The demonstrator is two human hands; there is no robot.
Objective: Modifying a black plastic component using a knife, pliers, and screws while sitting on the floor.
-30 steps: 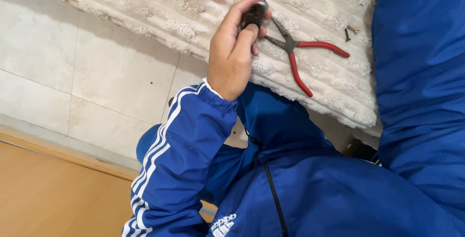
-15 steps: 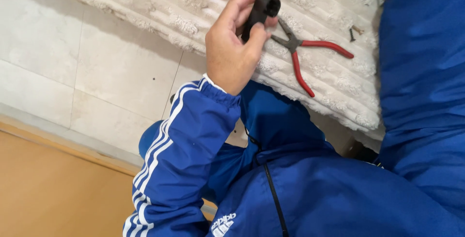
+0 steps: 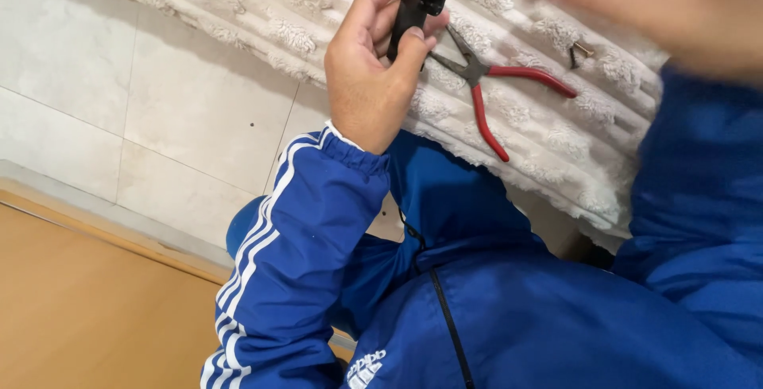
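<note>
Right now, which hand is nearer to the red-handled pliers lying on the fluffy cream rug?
Left. The left hand, holding a black plastic part, sits just beside the red-handled pliers; the right hand hovers blurred above and farther right.

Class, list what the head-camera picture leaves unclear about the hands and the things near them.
- Right hand: blurred, cut off by the top edge.
- Small black plastic part: lower end hidden by left hand.
- Small metal piece on the cream tufted blanket: too small.
- Red-handled pliers: tips hidden behind left thumb.
</note>
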